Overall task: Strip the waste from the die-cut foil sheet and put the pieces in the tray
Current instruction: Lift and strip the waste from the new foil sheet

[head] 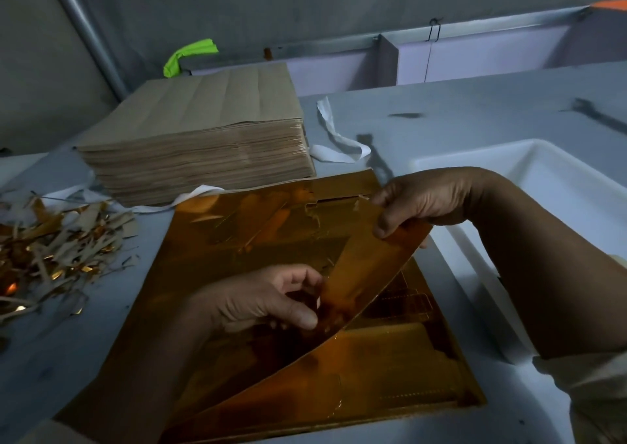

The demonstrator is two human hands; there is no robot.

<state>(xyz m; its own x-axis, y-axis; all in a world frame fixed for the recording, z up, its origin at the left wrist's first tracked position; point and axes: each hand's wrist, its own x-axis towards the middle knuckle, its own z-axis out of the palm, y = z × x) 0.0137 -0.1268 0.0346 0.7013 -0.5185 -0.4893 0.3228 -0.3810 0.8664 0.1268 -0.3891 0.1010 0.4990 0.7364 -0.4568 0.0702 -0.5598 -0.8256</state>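
A gold die-cut foil sheet [258, 240] lies flat on the grey table in front of me. Above it a long gold foil piece [366, 274] is lifted and bowed, running from the near left up to the far right. My right hand [427, 199] pinches its far upper end between thumb and fingers. My left hand [264, 297] pinches the piece at its middle, thumb on top. A white plastic tray [556, 185] stands to the right of the sheet, under my right forearm; the part of it I can see holds nothing.
A tall stack of brown-backed sheets [203, 138] stands at the far left of the foil. A heap of gold and brown waste strips [51, 250] lies on the table at the left. White paper bands [336, 138] curl behind the stack. A grey wall closes the back.
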